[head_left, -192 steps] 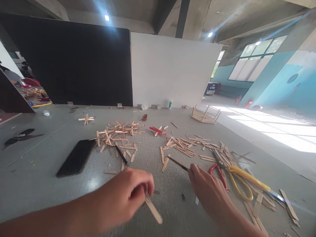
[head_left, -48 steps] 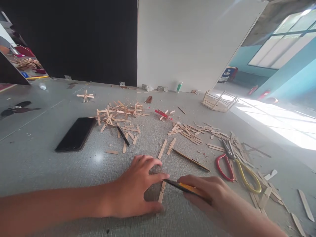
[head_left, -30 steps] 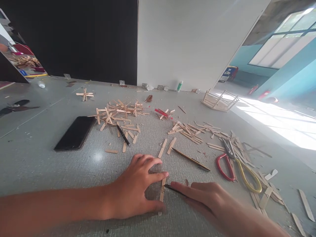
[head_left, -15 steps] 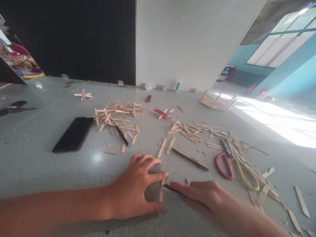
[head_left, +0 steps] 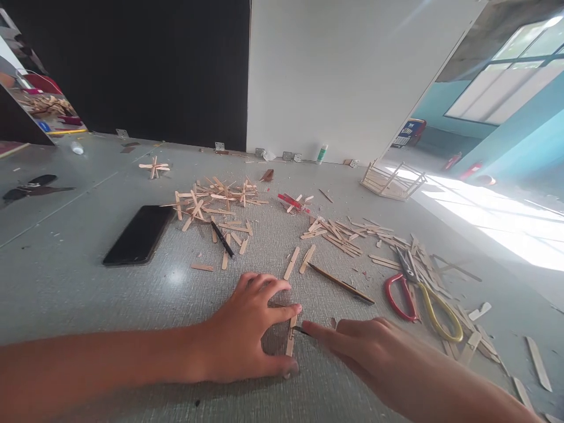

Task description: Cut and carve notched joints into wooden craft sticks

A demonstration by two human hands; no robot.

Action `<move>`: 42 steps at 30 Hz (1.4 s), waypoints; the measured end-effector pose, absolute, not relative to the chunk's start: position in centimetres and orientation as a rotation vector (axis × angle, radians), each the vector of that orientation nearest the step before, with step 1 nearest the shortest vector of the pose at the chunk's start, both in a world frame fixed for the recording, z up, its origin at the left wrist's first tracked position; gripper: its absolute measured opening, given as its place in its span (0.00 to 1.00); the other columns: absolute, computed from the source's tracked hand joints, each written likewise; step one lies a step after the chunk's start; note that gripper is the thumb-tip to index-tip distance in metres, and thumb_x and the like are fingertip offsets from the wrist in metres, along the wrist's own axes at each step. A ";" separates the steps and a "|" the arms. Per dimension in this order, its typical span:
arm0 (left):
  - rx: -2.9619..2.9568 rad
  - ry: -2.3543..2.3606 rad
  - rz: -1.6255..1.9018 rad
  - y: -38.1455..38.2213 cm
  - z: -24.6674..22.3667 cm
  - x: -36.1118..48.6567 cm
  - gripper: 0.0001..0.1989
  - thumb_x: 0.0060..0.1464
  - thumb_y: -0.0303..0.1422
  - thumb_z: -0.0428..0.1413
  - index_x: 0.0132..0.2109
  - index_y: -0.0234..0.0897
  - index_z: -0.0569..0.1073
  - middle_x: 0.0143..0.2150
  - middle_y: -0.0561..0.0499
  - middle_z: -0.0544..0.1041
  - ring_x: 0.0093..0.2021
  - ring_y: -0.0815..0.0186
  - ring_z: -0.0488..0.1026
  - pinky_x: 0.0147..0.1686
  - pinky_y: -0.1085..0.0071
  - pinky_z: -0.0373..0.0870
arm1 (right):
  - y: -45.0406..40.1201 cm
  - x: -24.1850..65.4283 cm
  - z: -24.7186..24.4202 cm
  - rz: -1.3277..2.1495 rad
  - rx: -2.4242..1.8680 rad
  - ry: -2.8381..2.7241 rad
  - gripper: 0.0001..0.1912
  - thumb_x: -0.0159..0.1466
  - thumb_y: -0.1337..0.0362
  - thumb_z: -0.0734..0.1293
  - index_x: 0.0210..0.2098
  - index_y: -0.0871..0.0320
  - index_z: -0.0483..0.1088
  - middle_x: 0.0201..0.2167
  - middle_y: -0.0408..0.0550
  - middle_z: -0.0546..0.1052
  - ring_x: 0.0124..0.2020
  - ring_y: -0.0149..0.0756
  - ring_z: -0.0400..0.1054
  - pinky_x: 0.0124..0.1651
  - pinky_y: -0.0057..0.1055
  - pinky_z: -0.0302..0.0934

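With thumb and index finger at its two ends, my left hand [head_left: 247, 335] pins a wooden craft stick [head_left: 289, 346] against the table. Dark notch-like marks show near the middle of the stick. From the right, my right hand [head_left: 361, 346] grips a thin dark blade [head_left: 301, 331], its index finger stretched along the top. The blade's tip touches the stick at the marks; its handle is hidden under the hand. Two loose craft sticks [head_left: 291, 263] lie just beyond my left fingers, beside a slim brown pointed tool [head_left: 341, 283].
Scissors with red and yellow handles [head_left: 425, 302] lie right, among scattered sticks. A phone [head_left: 138, 235] and a black pen [head_left: 222, 238] are left. Farther back stand a stick pile [head_left: 220, 197], a star-shaped stick piece [head_left: 154, 167], a stick frame [head_left: 393, 180] and a small green-and-white tube [head_left: 322, 154].
The view has shifted slightly, so things sit a little farther right. Both hands keep their places at the stick, and the blade tip has moved only slightly along the marks.
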State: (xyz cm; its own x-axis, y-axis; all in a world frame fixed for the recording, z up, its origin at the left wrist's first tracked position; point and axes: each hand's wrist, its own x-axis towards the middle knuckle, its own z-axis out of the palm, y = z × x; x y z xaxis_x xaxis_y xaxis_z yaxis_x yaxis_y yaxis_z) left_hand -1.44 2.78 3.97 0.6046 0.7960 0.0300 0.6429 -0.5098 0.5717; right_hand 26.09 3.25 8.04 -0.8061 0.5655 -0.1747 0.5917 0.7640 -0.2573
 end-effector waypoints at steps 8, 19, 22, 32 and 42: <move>2.288 1.153 0.407 2.6 3.4 -1.6 0.37 0.51 0.59 0.63 0.63 0.49 0.73 0.68 0.43 0.63 0.67 0.40 0.55 0.63 0.40 0.53 | 4.3 27.8 10.3 -1.507 1.420 2.515 0.14 0.76 0.56 0.56 0.44 0.51 0.72 0.34 0.46 0.80 0.32 0.36 0.78 0.40 0.32 0.70; 2.354 1.135 0.489 2.7 3.2 -1.6 0.35 0.51 0.59 0.63 0.61 0.48 0.75 0.65 0.42 0.66 0.65 0.44 0.60 0.64 0.42 0.52 | 5.1 27.1 5.9 -2.870 1.401 2.187 0.11 0.66 0.52 0.70 0.45 0.47 0.72 0.30 0.42 0.68 0.27 0.32 0.63 0.31 0.30 0.61; 2.368 1.134 0.487 2.8 3.2 -1.5 0.34 0.52 0.59 0.63 0.61 0.49 0.75 0.64 0.43 0.67 0.64 0.44 0.61 0.62 0.44 0.55 | 4.5 26.3 5.0 -2.582 1.583 2.245 0.15 0.68 0.46 0.67 0.38 0.51 0.69 0.21 0.34 0.55 0.20 0.26 0.48 0.22 0.24 0.43; 2.337 1.138 0.414 3.4 3.8 -1.3 0.33 0.49 0.56 0.67 0.60 0.54 0.76 0.65 0.43 0.66 0.65 0.42 0.59 0.62 0.41 0.55 | 4.8 24.3 5.2 -1.548 1.416 2.790 0.12 0.66 0.52 0.68 0.38 0.53 0.78 0.30 0.46 0.80 0.30 0.37 0.73 0.36 0.33 0.66; 2.348 1.099 0.410 3.9 4.0 -1.3 0.34 0.48 0.58 0.67 0.61 0.61 0.74 0.66 0.46 0.65 0.65 0.41 0.58 0.60 0.38 0.55 | 4.8 23.5 4.5 -1.308 1.390 3.018 0.06 0.66 0.60 0.67 0.37 0.51 0.77 0.27 0.39 0.80 0.27 0.31 0.70 0.37 0.30 0.60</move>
